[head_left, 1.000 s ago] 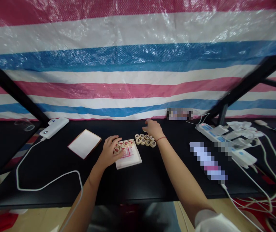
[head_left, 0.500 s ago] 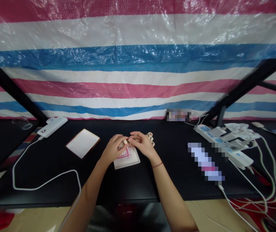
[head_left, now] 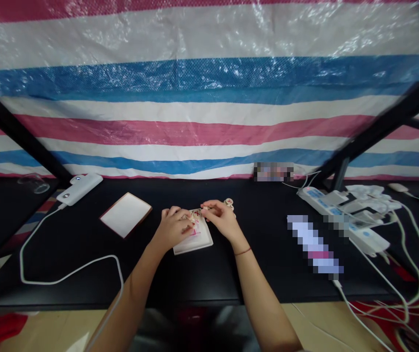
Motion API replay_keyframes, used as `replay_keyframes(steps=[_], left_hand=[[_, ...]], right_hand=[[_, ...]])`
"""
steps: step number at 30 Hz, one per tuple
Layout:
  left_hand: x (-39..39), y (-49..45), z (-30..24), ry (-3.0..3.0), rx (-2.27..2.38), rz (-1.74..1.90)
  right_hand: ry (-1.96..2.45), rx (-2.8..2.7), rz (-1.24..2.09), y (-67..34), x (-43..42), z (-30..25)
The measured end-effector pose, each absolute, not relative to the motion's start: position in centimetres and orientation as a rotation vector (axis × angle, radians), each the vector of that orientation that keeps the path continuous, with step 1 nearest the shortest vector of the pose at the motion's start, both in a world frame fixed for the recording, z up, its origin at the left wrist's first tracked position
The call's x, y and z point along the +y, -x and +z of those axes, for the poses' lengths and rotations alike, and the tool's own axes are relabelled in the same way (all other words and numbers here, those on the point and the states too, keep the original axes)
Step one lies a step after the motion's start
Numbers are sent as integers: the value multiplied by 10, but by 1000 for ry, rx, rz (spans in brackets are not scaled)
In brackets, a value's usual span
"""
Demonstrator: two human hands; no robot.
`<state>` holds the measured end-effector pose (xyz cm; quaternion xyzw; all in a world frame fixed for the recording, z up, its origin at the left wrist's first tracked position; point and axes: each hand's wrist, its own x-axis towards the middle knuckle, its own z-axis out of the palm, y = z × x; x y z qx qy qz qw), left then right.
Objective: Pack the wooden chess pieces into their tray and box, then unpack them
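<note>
A shallow white box (head_left: 209,236) with pink printing lies on the black table before me. Several round pale chess pieces (head_left: 196,213) with red and dark characters are gathered at its far end. My left hand (head_left: 174,226) rests over the box's left side, thumb and fingers apart beside the pieces and partly hiding them. At the box's far right corner, my right hand (head_left: 221,220) pinches one chess piece (head_left: 205,209) between thumb and fingers. More chess pieces (head_left: 229,201) sit on the table just behind the right hand, partly covered by it.
Left of the box lies a white-lined lid (head_left: 126,215). A white power bank (head_left: 80,189) with a cable (head_left: 66,283) is further left. On the right are a blurred-out phone (head_left: 314,244) and a power strip (head_left: 341,220) with plugs. A striped sheet (head_left: 209,132) hangs behind the table.
My hands have moved apart: the right one shifted slightly right with a piece in its fingers. More of the pieces in the box now show. The view has tilted slightly.
</note>
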<state>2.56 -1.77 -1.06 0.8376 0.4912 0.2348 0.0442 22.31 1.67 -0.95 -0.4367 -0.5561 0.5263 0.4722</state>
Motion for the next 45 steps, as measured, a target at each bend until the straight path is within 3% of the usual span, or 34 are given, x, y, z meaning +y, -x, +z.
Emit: replay_keyframes(steps=[16, 32, 38, 45], left_hand=[[-10, -13, -27, -2284, 1510, 623], [-10, -10, -22, -2292, 1468, 594], [-10, -18, -17, -2314, 1501, 592], [-10, -27, -17, -2339, 1523, 562]], right_hand=[[1038, -2219, 483, -212, -11, -3], [1021, -2125, 380, -220, -8, 4], [1713, -1848, 131, -264, 41, 21], [2261, -2024, 409, -273, 84, 28]])
